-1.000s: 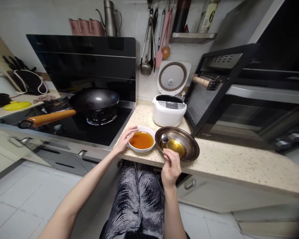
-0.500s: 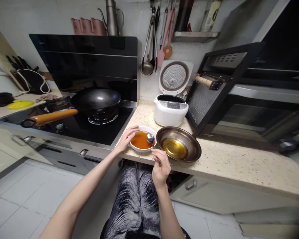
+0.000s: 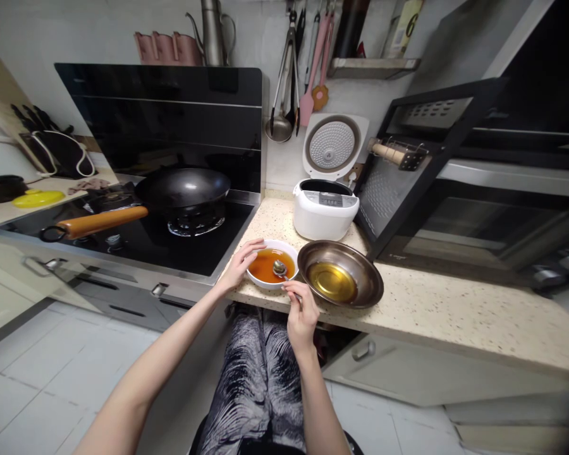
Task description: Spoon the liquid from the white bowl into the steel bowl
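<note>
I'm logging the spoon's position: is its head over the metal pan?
No, the spoon held in the right hand has its head within the white bowl of amber liquid, beside the metal pan.

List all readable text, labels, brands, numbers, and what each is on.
"6": yellow label of the container on the wall shelf.
Too small to read: markings on the rice cooker control panel.
Too small to read: light mark low on the oven front.
No brand legible.
</note>
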`<state>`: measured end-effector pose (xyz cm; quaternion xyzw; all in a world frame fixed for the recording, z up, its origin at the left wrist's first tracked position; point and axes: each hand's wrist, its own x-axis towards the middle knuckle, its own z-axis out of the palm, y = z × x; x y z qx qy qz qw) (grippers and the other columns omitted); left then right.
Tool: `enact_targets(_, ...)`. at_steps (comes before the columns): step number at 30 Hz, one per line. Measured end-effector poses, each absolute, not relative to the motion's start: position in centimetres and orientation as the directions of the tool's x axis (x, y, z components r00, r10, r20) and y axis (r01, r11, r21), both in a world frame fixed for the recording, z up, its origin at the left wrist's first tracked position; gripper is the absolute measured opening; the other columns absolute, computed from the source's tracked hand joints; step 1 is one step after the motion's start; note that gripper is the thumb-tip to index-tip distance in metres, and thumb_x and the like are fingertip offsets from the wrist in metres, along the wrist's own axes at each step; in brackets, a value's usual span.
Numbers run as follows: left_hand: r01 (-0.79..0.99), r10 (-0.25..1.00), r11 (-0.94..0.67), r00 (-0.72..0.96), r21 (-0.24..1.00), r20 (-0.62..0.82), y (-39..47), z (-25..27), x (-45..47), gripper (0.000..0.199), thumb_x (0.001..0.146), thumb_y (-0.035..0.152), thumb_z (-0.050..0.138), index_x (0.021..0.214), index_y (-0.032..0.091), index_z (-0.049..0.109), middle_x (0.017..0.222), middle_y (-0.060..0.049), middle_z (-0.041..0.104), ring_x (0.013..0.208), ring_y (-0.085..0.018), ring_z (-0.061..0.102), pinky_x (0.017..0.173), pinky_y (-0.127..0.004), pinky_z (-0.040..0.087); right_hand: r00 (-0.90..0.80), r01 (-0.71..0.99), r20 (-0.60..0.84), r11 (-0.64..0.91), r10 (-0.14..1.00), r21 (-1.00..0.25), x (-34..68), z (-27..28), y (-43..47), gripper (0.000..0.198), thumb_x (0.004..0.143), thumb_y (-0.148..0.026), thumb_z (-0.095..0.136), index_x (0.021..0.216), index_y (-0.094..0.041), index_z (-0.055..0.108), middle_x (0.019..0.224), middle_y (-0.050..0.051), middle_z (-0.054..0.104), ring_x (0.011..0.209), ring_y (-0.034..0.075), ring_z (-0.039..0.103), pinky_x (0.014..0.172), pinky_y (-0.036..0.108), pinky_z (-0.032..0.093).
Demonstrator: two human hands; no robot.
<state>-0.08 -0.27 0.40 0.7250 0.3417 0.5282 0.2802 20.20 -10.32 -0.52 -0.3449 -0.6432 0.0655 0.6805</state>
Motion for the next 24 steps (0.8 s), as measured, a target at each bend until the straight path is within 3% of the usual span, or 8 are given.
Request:
enact_targets(15, 0.201, 0.796, -0.604, 0.197, 0.771, 0.572, -0.27, 0.35, -0.05, 0.035, 0.102, 0.039, 0.051, 0.122, 0.022, 0.074, 0.146, -0.011, 0.06, 0.142, -0.03, 0.051, 0.126, -0.053, 0.03, 0.249, 0.272, 0.745, 0.693, 0.619, -0.667, 19.46, -1.03, -10.3, 0.018, 0.102, -0.017, 0.052, 0.094, -0.021, 0.067, 0.094, 0.004, 0.074, 0.093, 0.016, 0.072, 0.088, 0.032, 0.057)
enact_targets(24, 0.198, 0.797, -0.603, 0.2, 0.773, 0.57, -0.36, 0.53, 0.0, 0.035, 0.102, 0.04, 0.051, 0.121, 0.022, 0.075, 0.148, -0.011, 0.059, 0.143, -0.03, 0.051, 0.126, -0.053, 0.029, 0.301, 0.239, 0.729, 0.691, 0.615, -0.682, 19.74, -0.69, -10.56, 0.018, 0.102, -0.019, 0.052, 0.092, -0.021, 0.066, 0.093, 0.004, 0.073, 0.091, 0.016, 0.071, 0.087, 0.033, 0.057)
